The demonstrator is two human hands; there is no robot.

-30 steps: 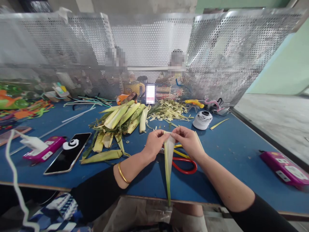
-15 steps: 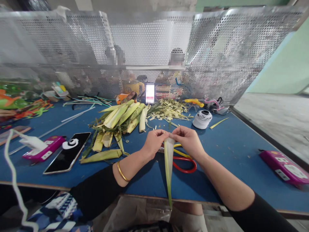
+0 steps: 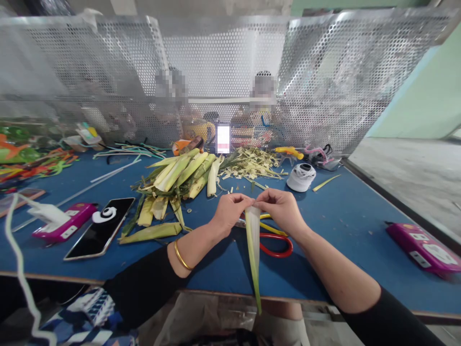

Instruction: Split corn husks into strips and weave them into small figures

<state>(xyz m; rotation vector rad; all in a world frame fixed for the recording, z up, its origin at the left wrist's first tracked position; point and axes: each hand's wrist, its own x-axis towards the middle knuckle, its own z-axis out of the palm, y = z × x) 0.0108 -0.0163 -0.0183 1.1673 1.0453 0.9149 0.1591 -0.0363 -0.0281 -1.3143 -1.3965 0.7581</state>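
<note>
My left hand (image 3: 232,209) and my right hand (image 3: 279,206) meet in a pinch over the table, both closed on the upper end of a corn husk strip (image 3: 253,245). Pale green along its left edge and whitish on the right, the strip hangs down past the table's front edge to a thin tip. Behind it, partly covered, lie scissors with one red and one yellow handle (image 3: 277,245). Left of my left hand is a heap of corn husks (image 3: 180,178), and a single husk (image 3: 151,233) lies in front of that heap.
Cut husk scraps (image 3: 252,163) are piled at the back, beside a white thread spool (image 3: 301,177). A phone (image 3: 101,230) and a magenta power strip (image 3: 66,222) lie left; another magenta box (image 3: 423,249) lies right. A perforated metal screen (image 3: 223,53) stands behind, people visible through it.
The lower tip of the hanging husk strip has swung slightly to the right. Both hands keep their pinch at nearly the same place.
</note>
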